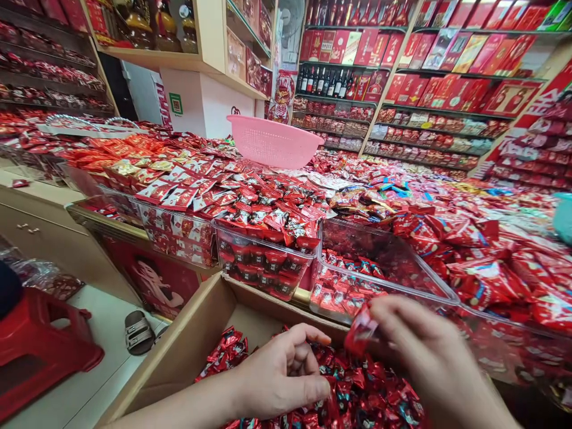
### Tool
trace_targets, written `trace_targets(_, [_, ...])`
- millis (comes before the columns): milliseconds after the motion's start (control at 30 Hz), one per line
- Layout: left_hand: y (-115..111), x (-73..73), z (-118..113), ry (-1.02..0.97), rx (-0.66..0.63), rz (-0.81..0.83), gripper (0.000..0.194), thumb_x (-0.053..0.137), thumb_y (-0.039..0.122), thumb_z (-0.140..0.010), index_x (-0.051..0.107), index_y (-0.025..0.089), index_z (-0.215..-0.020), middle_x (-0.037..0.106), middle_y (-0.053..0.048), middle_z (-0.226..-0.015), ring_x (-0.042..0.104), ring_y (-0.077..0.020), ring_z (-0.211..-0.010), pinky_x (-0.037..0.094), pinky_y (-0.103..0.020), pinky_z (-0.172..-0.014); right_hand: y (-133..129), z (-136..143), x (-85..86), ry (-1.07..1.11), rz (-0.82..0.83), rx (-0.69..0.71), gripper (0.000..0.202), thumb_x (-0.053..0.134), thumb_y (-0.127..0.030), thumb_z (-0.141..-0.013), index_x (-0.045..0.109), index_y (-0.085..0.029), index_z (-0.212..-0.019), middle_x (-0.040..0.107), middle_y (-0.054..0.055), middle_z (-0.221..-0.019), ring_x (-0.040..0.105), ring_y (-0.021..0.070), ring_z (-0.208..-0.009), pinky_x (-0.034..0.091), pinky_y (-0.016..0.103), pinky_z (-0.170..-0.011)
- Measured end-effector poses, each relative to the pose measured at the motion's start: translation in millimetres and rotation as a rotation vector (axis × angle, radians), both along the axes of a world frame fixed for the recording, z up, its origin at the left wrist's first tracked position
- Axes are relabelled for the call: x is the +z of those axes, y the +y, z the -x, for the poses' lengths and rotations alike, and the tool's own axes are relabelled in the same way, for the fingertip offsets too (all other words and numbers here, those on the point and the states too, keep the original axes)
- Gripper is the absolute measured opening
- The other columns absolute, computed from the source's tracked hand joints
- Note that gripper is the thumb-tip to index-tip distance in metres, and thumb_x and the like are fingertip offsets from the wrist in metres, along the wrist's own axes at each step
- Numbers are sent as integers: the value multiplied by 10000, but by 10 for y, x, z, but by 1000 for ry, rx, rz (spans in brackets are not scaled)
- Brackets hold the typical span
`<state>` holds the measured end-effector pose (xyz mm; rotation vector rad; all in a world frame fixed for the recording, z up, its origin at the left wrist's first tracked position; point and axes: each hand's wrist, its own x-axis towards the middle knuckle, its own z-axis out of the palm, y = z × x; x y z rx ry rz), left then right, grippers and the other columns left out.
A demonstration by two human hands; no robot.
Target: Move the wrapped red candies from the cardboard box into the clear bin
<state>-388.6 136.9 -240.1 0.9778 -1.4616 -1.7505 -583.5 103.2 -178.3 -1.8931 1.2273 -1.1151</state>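
Note:
A cardboard box (179, 351) in front of me holds many red foil-wrapped candies (357, 393). My right hand (424, 345), smeared by motion, pinches a red wrapped candy (360, 330) above the box's far side. My left hand (286, 375) hovers low over the candies in the box. Its thumb and index finger are apart and the other fingers curl inward; no candy shows between them. Just beyond the box stands a clear plastic bin (384, 280), partly filled with red-wrapped candies. Left of it, another clear bin (268, 268) is heaped with red and black packets.
A pink plastic basket (274, 143) rests on the candy display. Bigger red packets (487, 280) are piled at right. Shelves (348, 62) with boxes and bottles line the back. A red stool (44, 345) and a sandal (139, 332) are on the floor at left.

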Motion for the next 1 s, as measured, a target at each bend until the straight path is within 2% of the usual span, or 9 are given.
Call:
trace_targets(100, [-13, -15, 32, -60, 35, -33, 274, 557, 223, -706, 490, 129, -954, 479, 36, -672, 423, -83, -593, 333, -226, -588, -419, 136, 425, 28, 143, -211, 256, 532, -446, -753, 607, -201, -758, 578, 7, -628, 496, 116, -539, 385, 206, -462])
trace_targets(133, [-20, -37, 46, -91, 46, -45, 245, 547, 210, -700, 499, 128, -926, 471, 39, -661, 415, -84, -589, 328, -225, -584, -592, 143, 516, 73, 134, -221, 242, 535, -421, -752, 610, -192, -771, 576, 7, -619, 488, 111, -521, 380, 208, -455])
trace_targets(200, [-34, -95, 68, -150, 58, -58, 208, 528, 183, -689, 511, 132, -889, 461, 46, -640, 402, -86, -578, 316, -221, -571, -932, 82, 590, 178, -2, -155, 181, 539, -332, -753, 614, -169, -776, 563, 2, -584, 466, 96, -480, 366, 208, -437])
trace_targets(300, [-48, -174, 77, -212, 61, -49, 161, 499, 164, -684, 524, 139, -841, 450, 49, -617, 391, -90, -568, 306, -215, -553, -1313, -147, 496, 317, -288, 79, 90, 530, -195, -740, 605, -151, -718, 537, -16, -529, 442, 72, -446, 346, 189, -417])
trace_targets(433, [-50, -225, 42, -335, 26, 14, 163, 489, 165, -682, 563, 155, -827, 438, 52, -603, 385, -92, -563, 307, -201, -536, -1505, -477, 292, 448, -514, 315, 166, 521, -74, -692, 547, -151, -547, 499, -41, -444, 423, 53, -395, 341, 170, -396])
trace_targets(567, [-31, -269, -6, -453, -29, 109, 195, 488, 178, -686, 599, 180, -847, 493, 43, -619, 433, -97, -570, 342, -189, -530, -1544, -616, 125, 552, -682, 371, 229, 479, 50, -607, 493, -145, -488, 433, -76, -371, 412, 45, -338, 391, 167, -407])
trace_targets(733, [11, -217, -40, -608, -146, 339, 229, 494, 207, -726, 623, 229, -914, 627, 3, -747, 544, -131, -650, 414, -200, -587, -1592, -572, -63, 633, -831, 414, 174, 511, 11, -643, 519, -143, -563, 547, -39, -454, 574, 110, -459, 503, 226, -530])
trace_targets(867, [25, -115, -55, -688, -290, 491, 255, 521, 224, -754, 616, 234, -990, 659, -37, -890, 595, -182, -810, 450, -228, -698, -1569, -551, -79, 622, -832, 393, 151, 544, -40, -683, 502, -154, -595, 568, -23, -477, 624, 146, -544, 528, 246, -563])
trace_targets(1000, [24, -142, -71, -735, -357, 534, 257, 523, 248, -775, 602, 242, -1020, 658, -37, -928, 605, -187, -834, 465, -234, -713, -1536, -564, -37, 641, -821, 385, 166, 652, -122, -652, 492, -156, -625, 589, -17, -506, 641, 168, -601, 540, 258, -577])
